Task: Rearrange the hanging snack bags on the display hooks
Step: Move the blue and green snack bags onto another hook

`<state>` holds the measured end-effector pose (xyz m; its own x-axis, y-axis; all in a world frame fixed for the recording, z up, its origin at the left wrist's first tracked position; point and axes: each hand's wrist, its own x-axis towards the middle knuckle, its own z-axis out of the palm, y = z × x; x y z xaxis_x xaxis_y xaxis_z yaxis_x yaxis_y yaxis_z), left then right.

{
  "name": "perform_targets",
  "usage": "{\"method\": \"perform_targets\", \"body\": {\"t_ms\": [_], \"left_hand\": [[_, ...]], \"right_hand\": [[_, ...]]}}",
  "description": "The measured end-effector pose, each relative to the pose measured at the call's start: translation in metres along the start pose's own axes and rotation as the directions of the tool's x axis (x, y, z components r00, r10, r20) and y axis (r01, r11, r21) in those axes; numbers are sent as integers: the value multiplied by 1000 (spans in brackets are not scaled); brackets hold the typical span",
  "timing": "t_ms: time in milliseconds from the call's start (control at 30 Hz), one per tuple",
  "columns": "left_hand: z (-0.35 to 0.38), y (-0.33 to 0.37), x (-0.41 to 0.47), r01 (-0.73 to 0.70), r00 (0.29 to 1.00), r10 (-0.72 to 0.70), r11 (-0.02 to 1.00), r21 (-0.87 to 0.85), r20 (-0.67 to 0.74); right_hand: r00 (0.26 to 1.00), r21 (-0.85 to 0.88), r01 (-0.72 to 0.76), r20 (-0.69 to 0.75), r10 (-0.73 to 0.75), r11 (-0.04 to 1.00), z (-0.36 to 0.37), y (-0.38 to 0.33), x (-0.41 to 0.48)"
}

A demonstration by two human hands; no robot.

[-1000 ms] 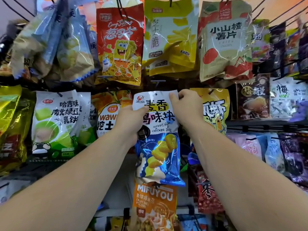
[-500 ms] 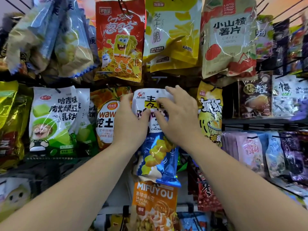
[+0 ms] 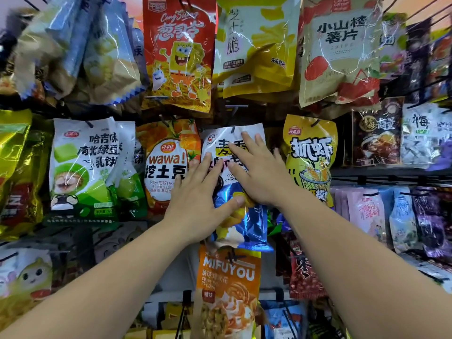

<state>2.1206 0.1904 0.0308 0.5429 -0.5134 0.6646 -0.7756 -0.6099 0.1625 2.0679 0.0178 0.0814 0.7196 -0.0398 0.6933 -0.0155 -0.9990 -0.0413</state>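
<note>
The display rack [image 3: 391, 177] carries rows of bags on wire hooks, and your work is near the centre of its middle row. There the blue-and-white snack bag [image 3: 253, 226] hangs between the orange wawa bag [image 3: 166, 172] and the yellow shrimp bag [image 3: 309, 155]. Its bottom edge overlaps the top of the MIFUYOU bag [image 3: 227, 289] in the row below.

Your left hand [image 3: 200, 196] lies flat on the bag's left side with its fingers straight. Your right hand [image 3: 259, 177] spreads wide across the printed upper half. Neither hand grips anything; both only press the bag back toward the rack.

The bag will likely feel light and air-puffed, and its glossy film will slide under flat palms. The pieces inside probably crush easily, so don't squeeze the belly. Pinch the flat sealed strip at the top instead, on either side of the hook [image 3: 234, 129], which appears to pass through the bag's top edge. That strip is the stiffest part to hold.
</note>
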Motion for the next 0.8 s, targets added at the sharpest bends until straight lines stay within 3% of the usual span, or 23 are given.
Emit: {"method": "perform_targets", "body": {"t_ms": [400,800], "left_hand": [[12,3,-16,-35,991,25,997,-73,-133],[3,10,-31,-25,991,15,997,-73,-129]], "right_hand": [[1000,87,-21,-13,22,996,2,1,-38],[997,96,-61,-33,64,994,-1,-10,-53]]}}
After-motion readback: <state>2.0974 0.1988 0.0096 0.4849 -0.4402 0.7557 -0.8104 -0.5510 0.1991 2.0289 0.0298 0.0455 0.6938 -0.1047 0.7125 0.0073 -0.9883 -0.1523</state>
